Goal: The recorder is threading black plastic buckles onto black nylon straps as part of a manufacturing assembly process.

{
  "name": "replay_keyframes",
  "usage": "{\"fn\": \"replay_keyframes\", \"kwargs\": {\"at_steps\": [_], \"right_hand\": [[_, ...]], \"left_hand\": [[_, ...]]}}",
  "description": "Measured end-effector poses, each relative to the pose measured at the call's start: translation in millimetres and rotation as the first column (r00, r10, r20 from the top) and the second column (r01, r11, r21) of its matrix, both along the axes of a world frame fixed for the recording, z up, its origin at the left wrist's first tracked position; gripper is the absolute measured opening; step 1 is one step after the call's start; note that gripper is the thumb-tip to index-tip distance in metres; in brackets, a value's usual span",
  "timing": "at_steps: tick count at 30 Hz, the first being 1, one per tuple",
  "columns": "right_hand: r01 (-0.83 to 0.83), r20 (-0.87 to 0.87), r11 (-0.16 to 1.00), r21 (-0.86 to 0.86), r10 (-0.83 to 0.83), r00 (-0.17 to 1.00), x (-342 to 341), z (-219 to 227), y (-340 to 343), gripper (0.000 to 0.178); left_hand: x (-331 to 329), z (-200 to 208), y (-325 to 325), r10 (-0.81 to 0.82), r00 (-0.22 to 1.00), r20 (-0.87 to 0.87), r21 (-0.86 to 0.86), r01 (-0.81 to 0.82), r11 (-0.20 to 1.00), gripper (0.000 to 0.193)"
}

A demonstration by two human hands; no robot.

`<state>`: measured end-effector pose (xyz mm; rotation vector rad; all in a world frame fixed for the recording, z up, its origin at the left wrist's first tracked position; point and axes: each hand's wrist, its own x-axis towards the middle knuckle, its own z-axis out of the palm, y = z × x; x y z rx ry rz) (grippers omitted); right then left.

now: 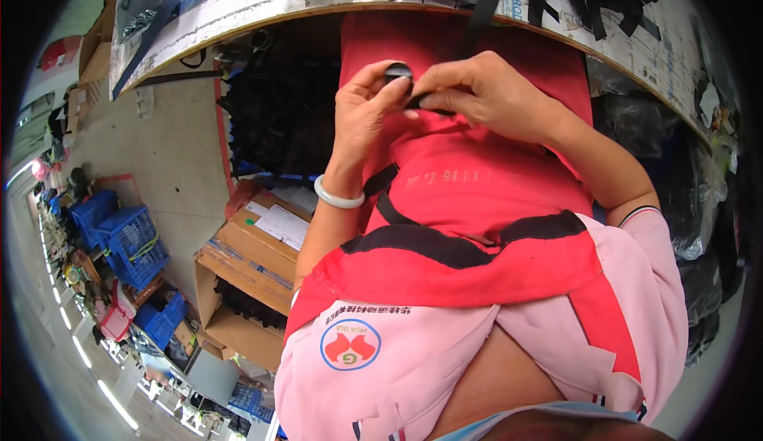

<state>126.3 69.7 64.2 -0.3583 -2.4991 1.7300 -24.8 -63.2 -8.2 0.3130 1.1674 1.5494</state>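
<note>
Black strap (pixel 400 70), left hand (pixel 366 109) pinching it, right hand (pixel 486 94) nearly closed

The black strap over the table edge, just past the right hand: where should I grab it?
Probably pinch the black strap where it hangs over the edge of the table, coming from the apron side, with your fingers on its two flat faces. It looks flat and narrow, and the hanging part should be easier to get behind than the part on top. The right hand is close, so leave it space.
</note>
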Motion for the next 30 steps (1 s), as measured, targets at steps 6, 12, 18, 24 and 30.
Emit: {"fn": "replay_keyframes", "kwargs": {"at_steps": [6,12,18,24,30], "right_hand": [[0.271,0.253,0.87,-0.411,-0.176,0.951,-1.8,-17.4,6.3,0.019],[0.301,0.327,0.847,-0.438,-0.162,0.931,-1.2,-35.5,9.0,0.021],[0.394,0.35,0.676,-0.622,-0.21,0.913,-0.1,-44.4,9.5,0.02],[0.378,0.288,0.443,-0.813,-0.259,0.922,2.2,-55.1,6.5,0.019],[0.297,0.224,0.229,-0.927,-0.295,0.929,-2.1,-49.6,4.6,0.023]], "left_hand": [[-1.5,-15.7,1.7,0.001,0.993,-0.12,0.078,0.009,0.997,0.013],[8.2,-14.0,9.0,0.049,0.976,-0.212,0.09,-0.03,0.995,0.012],[19.0,-3.7,11.7,0.027,0.967,-0.255,0.059,-0.012,0.998,0.017],[26.9,-16.1,14.1,0.057,0.848,-0.527,0.049,-0.037,0.998,0.015],[23.0,-23.4,19.0,0.198,0.529,-0.825,0.216,-0.029,0.976,0.015]]}}
